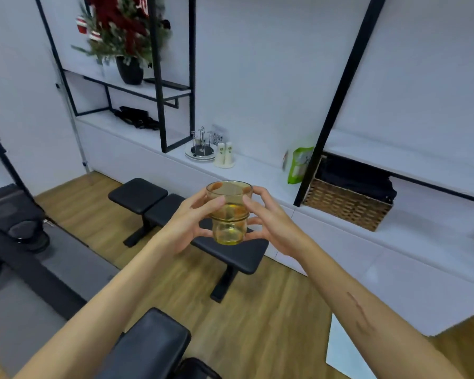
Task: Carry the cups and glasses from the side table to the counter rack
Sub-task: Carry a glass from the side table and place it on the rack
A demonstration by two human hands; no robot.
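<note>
Both hands — left hand (188, 222) and right hand (268, 222) — curl their fingers round the amber glass (228, 212), held upright in mid-air short of the desk rack (201, 144) — likely light, slippery, breakable, best gripped at its ribbed waist.
</note>
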